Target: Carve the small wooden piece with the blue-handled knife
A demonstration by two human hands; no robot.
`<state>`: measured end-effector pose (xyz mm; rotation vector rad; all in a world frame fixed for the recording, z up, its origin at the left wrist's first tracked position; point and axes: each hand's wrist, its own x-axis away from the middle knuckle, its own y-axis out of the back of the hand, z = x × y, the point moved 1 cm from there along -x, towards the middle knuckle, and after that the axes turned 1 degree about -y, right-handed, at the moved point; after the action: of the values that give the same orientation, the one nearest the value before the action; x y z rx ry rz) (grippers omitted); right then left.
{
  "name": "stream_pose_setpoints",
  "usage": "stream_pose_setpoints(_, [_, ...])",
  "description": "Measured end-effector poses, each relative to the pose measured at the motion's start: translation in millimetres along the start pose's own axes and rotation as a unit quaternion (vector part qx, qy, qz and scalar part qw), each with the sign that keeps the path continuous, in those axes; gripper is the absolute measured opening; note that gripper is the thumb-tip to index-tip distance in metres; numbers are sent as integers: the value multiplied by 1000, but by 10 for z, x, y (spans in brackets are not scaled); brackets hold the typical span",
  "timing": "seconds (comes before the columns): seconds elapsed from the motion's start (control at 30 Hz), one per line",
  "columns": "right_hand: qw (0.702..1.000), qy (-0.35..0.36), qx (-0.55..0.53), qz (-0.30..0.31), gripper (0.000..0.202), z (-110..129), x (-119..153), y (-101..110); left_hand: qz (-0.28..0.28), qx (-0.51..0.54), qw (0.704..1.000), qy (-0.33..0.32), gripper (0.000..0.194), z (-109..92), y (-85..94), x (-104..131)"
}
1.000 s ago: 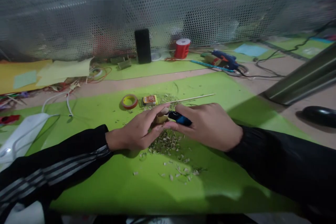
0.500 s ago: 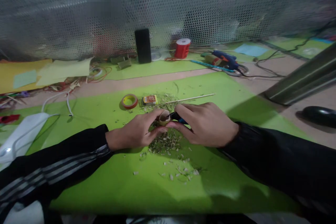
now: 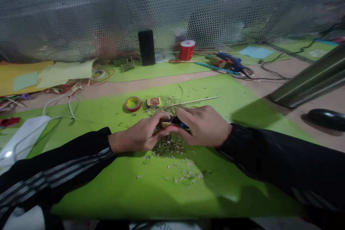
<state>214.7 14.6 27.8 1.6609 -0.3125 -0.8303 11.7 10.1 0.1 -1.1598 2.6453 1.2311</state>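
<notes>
My left hand [image 3: 140, 133] is closed around a short, hollow bamboo piece [image 3: 166, 124], its open end facing right. My right hand [image 3: 205, 126] grips a craft knife [image 3: 176, 120] with a black and blue handle. The knife's front end is at the bamboo's open rim; the blade itself is mostly hidden by fingers. My right thumb touches the bamboo's lower edge. Under both hands lies a heap of green and pale shavings [image 3: 169, 145], with loose chips scattered nearer to me.
Beyond my hands are a tape roll [image 3: 133, 104], a small matchbox-like box [image 3: 153, 102] and a thin stick [image 3: 199, 100]. A phone [image 3: 147, 47], a red spool [image 3: 187, 50] and a glue gun [image 3: 230, 61] stand farther back. A metal cylinder [image 3: 307, 79] leans in at right.
My right hand has moved left, bringing the knife deeper into the bamboo's open end. The bamboo has tilted slightly, while my left hand stays nearly in place.
</notes>
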Motion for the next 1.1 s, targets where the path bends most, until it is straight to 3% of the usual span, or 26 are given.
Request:
stream_pose_setpoints(0.2, [998,18,-39,-37,63,1,-3,-34,4,29,1000,-10,33,-9,-17,-1])
stream_pose_setpoints(0.5, [990,51,-72,-113,51,72,-6,-23,-29,-49,991,-124,33,-18,-3,-13])
stream_pose_setpoints(0.7, [985,77,-60,-143,43,75,3,-15,-45,-49,985,-161,35,-34,13,-9])
stream_pose_setpoints(1.1, [989,57,-43,-131,46,38,58,-9,-48,-40,988,-144,39,20,-15,11])
